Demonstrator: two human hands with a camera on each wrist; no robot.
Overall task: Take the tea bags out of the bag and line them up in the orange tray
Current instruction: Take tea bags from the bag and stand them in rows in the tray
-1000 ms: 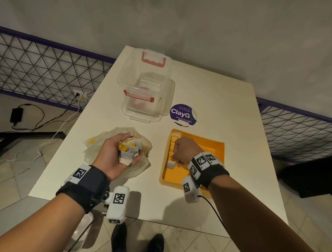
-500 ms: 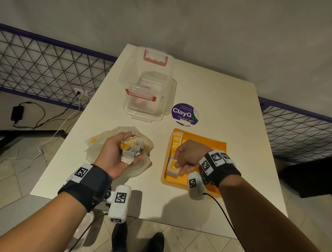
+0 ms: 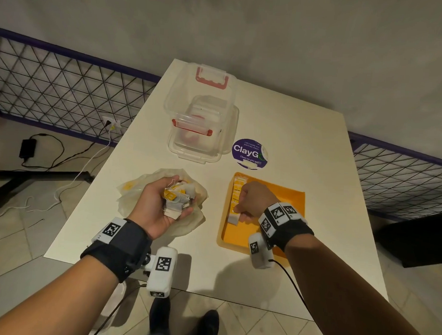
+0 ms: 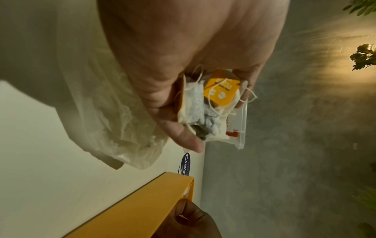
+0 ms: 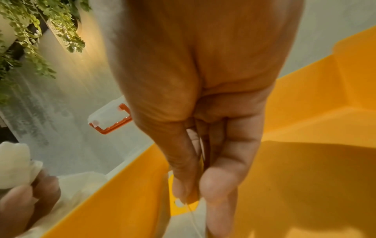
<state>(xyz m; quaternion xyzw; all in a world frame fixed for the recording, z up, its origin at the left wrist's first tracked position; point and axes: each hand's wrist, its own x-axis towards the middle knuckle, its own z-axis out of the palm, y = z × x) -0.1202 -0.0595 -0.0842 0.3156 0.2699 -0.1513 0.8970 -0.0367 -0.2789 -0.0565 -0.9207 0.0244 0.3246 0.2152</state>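
White tabletop (image 3: 303,150) against a grey wall, wire fencing on both sides. I've got the clear plastic bag (image 3: 188,223) flattened under my left hand (image 3: 154,205), whose fingers are curled round a tangled clump of tea bags (image 3: 178,199), strings and yellow tags all knotted up. My right hand (image 3: 251,202) sits over the orange tray (image 3: 286,204), thumb and index pinching one tea bag (image 3: 233,219) by its tag end, w/ the white pouch touching the tray floor at the near end of the row of tea bags (image 3: 238,190) along the left wall. How many are in the row I can't count; my hand covers part.

Step in hand, I reckon: setting this bag down in line. To do it well, I'd keep the pouch square to the wall, butted just beside the previous one w/o overlap, lay the string flat on top so it doesn't snag the next, then let go low, not drop it. Left clump is a risk: strings look tangled, so pulling one fast could drag out others.

Clear lidded box (image 3: 201,121) and purple ClayGo sticker (image 3: 249,153) sit beyond, not involved.
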